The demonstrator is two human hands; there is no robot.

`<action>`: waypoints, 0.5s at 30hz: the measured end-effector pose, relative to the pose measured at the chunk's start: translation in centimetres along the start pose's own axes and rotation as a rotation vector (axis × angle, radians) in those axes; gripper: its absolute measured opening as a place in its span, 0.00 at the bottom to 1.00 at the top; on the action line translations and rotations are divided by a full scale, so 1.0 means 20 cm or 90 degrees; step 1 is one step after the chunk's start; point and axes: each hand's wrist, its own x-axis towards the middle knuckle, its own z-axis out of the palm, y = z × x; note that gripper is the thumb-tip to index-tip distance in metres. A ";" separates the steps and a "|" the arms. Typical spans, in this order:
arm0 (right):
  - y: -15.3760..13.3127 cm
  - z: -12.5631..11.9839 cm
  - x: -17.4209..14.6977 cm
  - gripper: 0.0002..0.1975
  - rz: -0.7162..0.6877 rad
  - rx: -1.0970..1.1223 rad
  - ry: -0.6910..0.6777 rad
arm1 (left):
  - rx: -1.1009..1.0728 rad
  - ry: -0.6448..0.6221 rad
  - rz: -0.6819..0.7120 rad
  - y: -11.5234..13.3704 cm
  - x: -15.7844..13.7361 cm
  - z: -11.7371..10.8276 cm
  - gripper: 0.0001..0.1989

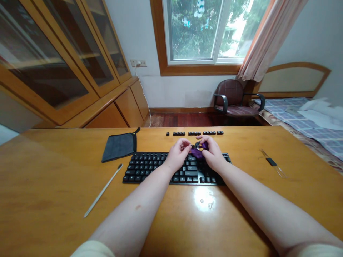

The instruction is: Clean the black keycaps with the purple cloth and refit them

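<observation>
Over the top edge of a black keyboard (pixel 150 165), both my hands are close together. My left hand (pixel 178 151) is closed in a pinch on a small black piece, apparently a keycap (pixel 192 146), partly hidden by the fingers. A crumpled purple cloth (pixel 197 154) is bunched in my right hand (pixel 213 153), its fingers curled round it. A dark curved item (pixel 197 145), perhaps a coiled cable, shows between the hands. Behind them, loose black keycaps (pixel 194 133) lie in a row of small groups on the wooden table.
On the wooden table (pixel 171 217), a dark grey cloth (pixel 119 146) lies left of the keyboard, near a thin white-handled brush (pixel 104 189). A wire keycap puller with a black grip (pixel 271 161) rests at the right. Beyond the table stands an armchair (pixel 232 96).
</observation>
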 end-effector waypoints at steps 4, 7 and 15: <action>0.06 0.03 0.00 0.14 0.013 0.062 0.070 | 0.012 0.025 -0.004 0.01 0.01 0.00 0.06; 0.07 0.05 0.00 0.12 0.040 0.165 0.084 | -0.004 0.038 -0.018 0.00 0.02 0.00 0.07; 0.06 0.02 0.01 0.08 0.067 0.083 0.089 | -0.006 0.006 -0.013 -0.02 0.02 0.01 0.12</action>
